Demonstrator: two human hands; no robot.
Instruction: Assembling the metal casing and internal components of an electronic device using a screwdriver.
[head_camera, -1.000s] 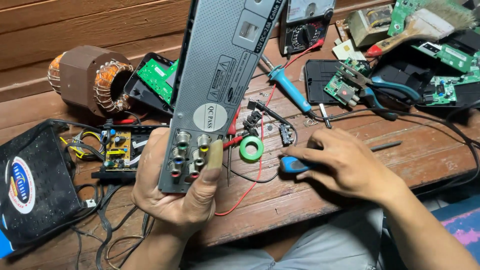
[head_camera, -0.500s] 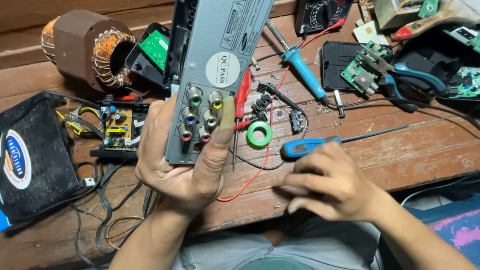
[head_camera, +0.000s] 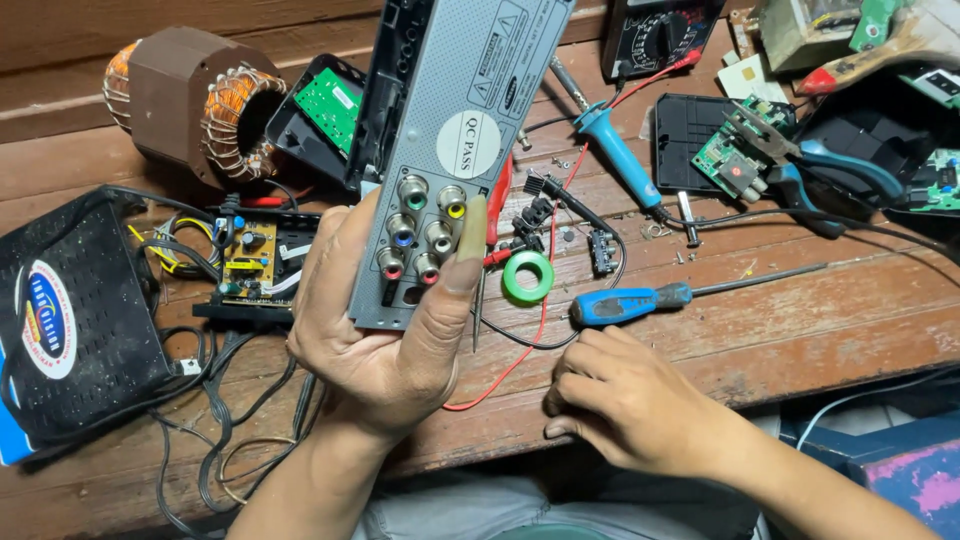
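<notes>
Grip: left hand (head_camera: 375, 350) clamped around the lower end of a long grey sheet-metal player casing (head_camera: 450, 130), palm behind it, thumb (head_camera: 462, 250) pressed flat up the rear panel beside the coloured round sockets. Casing held upright and raised off the brown plank workbench (head_camera: 850, 310), socket panel turned to the camera.

Right hand (head_camera: 630, 400) resting low and to the right of the casing on the bench edge, fingers curled under. Cannot tell whether anything small is pinched beneath. Not touching the casing.

Blue-handled screwdriver (head_camera: 625, 303) lying flat just beyond the right hand's knuckles, right of the casing's lower end, untouched. Green plastic ring (head_camera: 527, 277) and red wire (head_camera: 520, 350) just right of the casing. Yellow-topped small circuit board (head_camera: 250, 265) and black mesh-sided box (head_camera: 70, 320) to its left. Copper-wound motor stator (head_camera: 195, 105) up-left. Blue-handled soldering iron (head_camera: 620, 160) and blue-gripped pliers (head_camera: 850, 165) further right.

Step in hand, as judged: visual check of the rear socket panel, casing steadied by one hand only. Next move would call for the free hand to close on the screwdriver, with the left-hand hold kept firm and the thumb kept off any fastener.
</notes>
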